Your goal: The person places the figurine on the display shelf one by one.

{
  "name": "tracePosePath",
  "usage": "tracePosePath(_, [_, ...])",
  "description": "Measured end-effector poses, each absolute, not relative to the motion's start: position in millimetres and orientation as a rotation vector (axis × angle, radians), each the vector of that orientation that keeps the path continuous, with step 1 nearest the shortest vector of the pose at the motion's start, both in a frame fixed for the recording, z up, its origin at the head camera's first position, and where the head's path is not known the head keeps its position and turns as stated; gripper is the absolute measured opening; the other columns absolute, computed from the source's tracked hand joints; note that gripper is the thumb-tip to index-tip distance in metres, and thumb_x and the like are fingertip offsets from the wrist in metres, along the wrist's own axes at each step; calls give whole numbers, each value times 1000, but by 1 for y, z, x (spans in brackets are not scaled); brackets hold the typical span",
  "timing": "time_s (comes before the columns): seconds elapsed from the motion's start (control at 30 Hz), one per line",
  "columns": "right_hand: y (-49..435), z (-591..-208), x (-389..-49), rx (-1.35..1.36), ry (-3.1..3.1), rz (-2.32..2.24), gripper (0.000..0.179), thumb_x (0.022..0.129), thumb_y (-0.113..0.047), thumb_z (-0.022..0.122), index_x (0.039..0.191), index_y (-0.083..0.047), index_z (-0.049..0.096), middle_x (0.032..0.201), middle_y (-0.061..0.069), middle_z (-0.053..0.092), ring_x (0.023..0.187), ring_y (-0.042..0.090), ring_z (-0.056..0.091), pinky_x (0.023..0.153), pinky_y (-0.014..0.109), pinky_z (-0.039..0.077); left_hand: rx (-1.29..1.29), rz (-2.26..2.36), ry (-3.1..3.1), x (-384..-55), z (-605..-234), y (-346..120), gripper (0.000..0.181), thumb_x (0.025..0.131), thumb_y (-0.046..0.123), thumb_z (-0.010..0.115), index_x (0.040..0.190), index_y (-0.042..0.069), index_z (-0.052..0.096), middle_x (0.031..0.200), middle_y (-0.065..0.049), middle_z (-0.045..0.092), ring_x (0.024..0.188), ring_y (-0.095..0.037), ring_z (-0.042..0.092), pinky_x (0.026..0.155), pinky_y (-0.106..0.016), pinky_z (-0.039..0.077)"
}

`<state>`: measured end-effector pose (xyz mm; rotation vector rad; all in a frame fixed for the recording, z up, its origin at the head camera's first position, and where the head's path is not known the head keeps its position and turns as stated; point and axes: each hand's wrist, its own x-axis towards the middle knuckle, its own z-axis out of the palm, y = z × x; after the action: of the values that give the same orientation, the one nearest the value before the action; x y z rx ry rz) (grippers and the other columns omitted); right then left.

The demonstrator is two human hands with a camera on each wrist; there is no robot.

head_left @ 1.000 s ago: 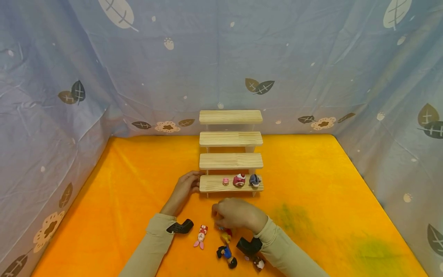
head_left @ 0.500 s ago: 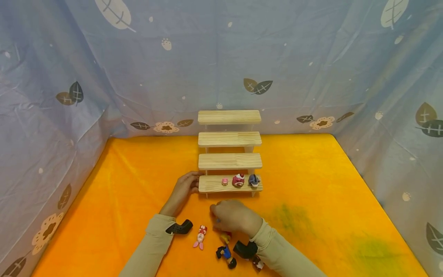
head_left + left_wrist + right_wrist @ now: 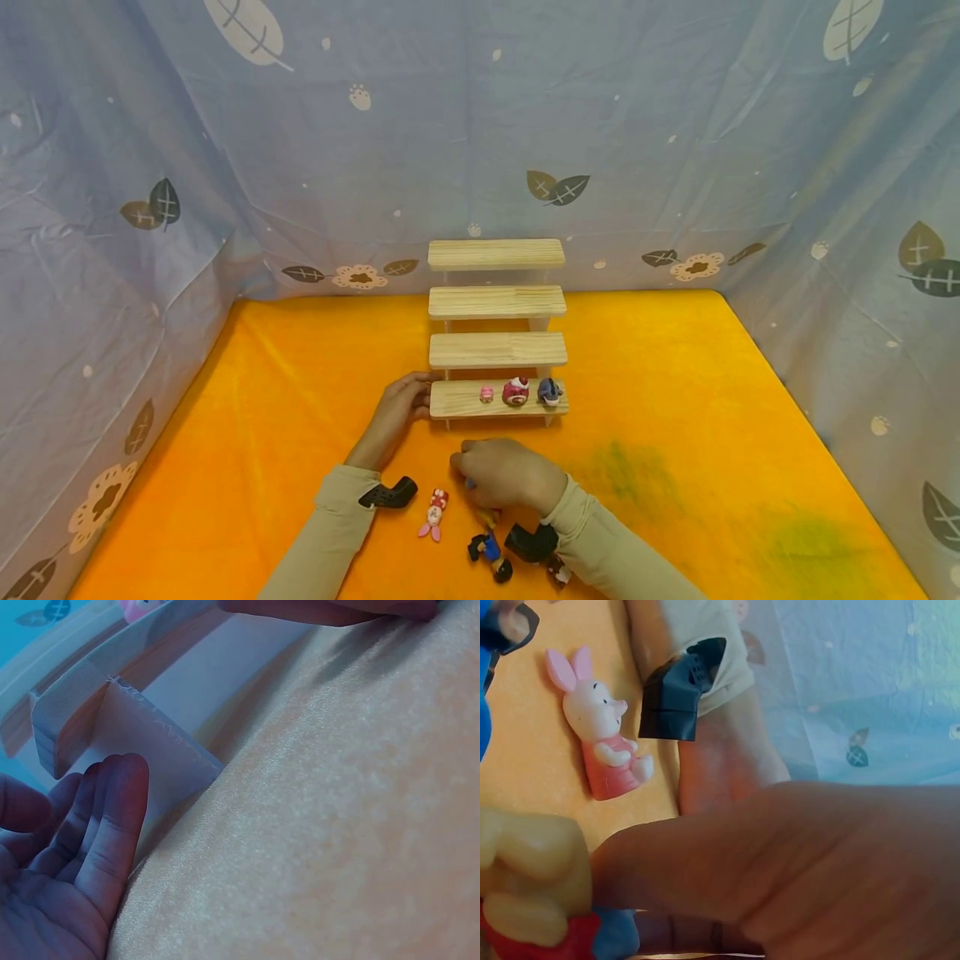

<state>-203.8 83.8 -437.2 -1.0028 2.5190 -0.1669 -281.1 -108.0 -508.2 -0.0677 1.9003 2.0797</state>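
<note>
My left hand [image 3: 397, 412] is at the left end of the lowest step of a wooden tiered display stand [image 3: 498, 350]. Its fingers lie loosely straight beside the stand's clear side panel [image 3: 161, 750] in the left wrist view. My right hand [image 3: 513, 475], in front of the stand, pinches a yellow bear figurine [image 3: 536, 859] with a red top and a blue part. Most of the bear is hidden under the hand in the head view. A pink pig figurine [image 3: 434, 512] with long ears lies between my forearms.
On the lowest step stand a small pink figurine [image 3: 487, 394], a dark red toy with a white top [image 3: 515, 392] and a grey-blue figurine [image 3: 550, 392]. A blue-and-black figurine [image 3: 491, 550] and a brown one [image 3: 558, 572] lie by my right wrist.
My right hand has shifted slightly left and toward me, covering more of the bear figurine. My left hand stays at the stand. The whole view has drifted slightly.
</note>
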Motion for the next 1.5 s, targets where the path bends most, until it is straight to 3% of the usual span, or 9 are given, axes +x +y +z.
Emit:
tracePosePath(0.8, [95,-425,-215,-1079,2491,-515,12,97,-15,68,108,-17,70,103,-4,69,73,1,53,70,16,47,-74,2103,1885,-279,-509,-108,38,107,18,39,133,-2,59,98,-4,66,84,-12,64,72,-23,55])
tracePosePath(1.5, [101,-421,-221,-1133,2498,-709,13,98,-9,63,108,-13,71,109,-1,63,82,6,51,75,18,47,-57,2102,1881,-279,-507,-108,38,108,18,39,133,-1,60,100,-2,68,84,-11,65,74,-24,56])
